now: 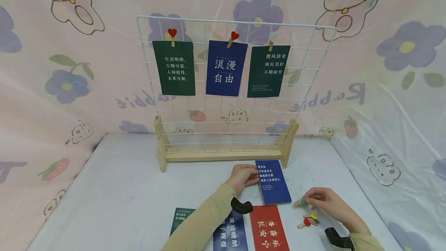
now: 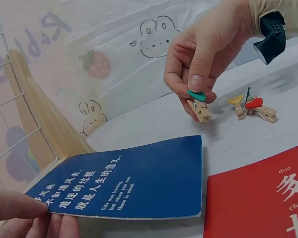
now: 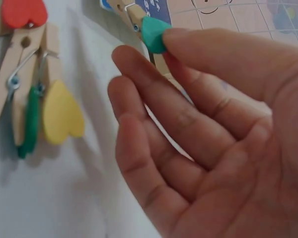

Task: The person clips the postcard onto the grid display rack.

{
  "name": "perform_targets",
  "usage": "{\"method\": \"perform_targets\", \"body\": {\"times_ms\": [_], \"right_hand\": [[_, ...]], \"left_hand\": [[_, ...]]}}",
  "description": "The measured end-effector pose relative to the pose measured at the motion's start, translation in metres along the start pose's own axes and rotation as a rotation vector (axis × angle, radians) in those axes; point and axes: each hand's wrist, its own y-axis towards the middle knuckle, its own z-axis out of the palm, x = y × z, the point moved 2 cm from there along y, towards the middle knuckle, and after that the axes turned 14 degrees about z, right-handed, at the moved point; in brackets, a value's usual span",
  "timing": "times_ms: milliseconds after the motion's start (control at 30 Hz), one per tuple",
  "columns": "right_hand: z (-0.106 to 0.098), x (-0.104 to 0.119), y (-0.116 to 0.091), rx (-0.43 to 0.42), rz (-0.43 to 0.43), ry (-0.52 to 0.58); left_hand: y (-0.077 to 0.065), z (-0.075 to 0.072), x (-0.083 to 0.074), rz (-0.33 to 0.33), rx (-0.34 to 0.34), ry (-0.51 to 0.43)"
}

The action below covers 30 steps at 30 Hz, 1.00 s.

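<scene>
My left hand [image 1: 242, 178] pinches a blue card [image 1: 273, 183] with white writing by its left edge, thumb on top and fingers beneath in the left wrist view. To the right, my right hand [image 1: 322, 200] pinches a small wooden clothespin [image 2: 200, 110] by its green heart [image 3: 155, 34] between thumb and index finger. Its other fingers are loosely bent. Just below that hand lies a little pile of clothespins, among them one with a red heart [image 2: 255, 102] and one with a yellow heart [image 3: 62, 113].
A white wire grid [image 1: 226, 121] stands in a wooden base [image 1: 223, 155] behind my hands. Clothespins hold a green card [image 1: 175, 84], a blue card [image 1: 224, 53] and another green card [image 1: 259, 71] on it. Near me lie a red card [image 1: 268, 227], a blue-grey card and a green card.
</scene>
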Motion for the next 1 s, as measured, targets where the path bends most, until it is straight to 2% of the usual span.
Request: {"method": "perform_targets", "body": {"times_ms": [167,400,667,800,1000], "right_hand": [[-0.001,0.003,0.002,0.036,-0.042,0.026],[-0.001,0.004,0.006,0.016,-0.061,0.023],[0.002,0.013,0.008,0.029,-0.152,0.038],[0.000,0.017,0.010,0.011,-0.195,0.045],[-0.004,0.025,0.009,-0.050,-0.185,0.063]], "left_hand": [[0.000,-0.001,-0.003,0.025,0.008,0.014],[-0.003,-0.001,-0.006,0.045,0.019,0.038],[-0.005,-0.003,-0.009,0.041,0.023,0.052],[-0.006,-0.004,-0.011,0.055,0.027,0.057],[-0.007,-0.005,-0.019,0.083,0.033,0.063]]}}
